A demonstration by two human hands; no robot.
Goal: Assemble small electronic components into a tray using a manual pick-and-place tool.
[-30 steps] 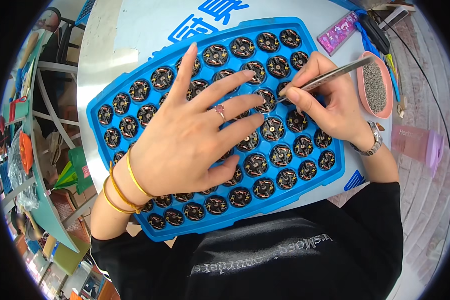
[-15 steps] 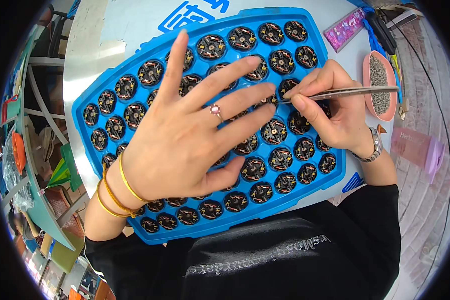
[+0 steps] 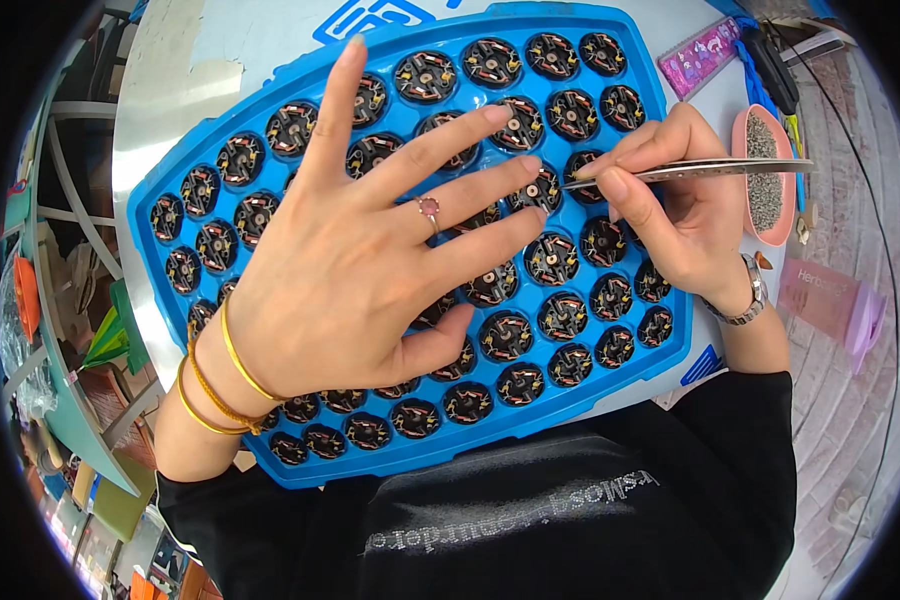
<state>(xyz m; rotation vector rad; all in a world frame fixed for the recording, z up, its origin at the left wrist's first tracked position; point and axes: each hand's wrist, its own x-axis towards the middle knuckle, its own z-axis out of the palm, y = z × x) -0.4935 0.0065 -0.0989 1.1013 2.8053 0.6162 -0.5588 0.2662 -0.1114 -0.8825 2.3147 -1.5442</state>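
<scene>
A blue plastic tray point(image 3: 610, 385) holds rows of round black parts, each with copper, red and yellow bits inside. My left hand point(image 3: 360, 250) is spread over the tray's middle, fingers apart and nothing gripped. Its middle fingertips rest at the edge of one round part point(image 3: 536, 188). Between the thumb and fingers of my right hand point(image 3: 670, 195) is a pair of metal tweezers point(image 3: 710, 170). Their tips point left, close to that same part and my left fingertips. Whether the tips hold anything is too small to tell. My left palm hides several parts.
A pink bowl point(image 3: 788, 200) of small grey pieces stands right of the tray. Behind it lie a purple patterned case point(image 3: 697, 57) and a black-handled tool point(image 3: 767, 70). A pinkish cup with a lilac lid point(image 3: 830, 305) is at the right, beside a dark cable.
The tweezers' tips and my right hand have shifted slightly up. My left hand stays spread, and its arm sits a little farther left. The tray appears slightly shifted in view.
</scene>
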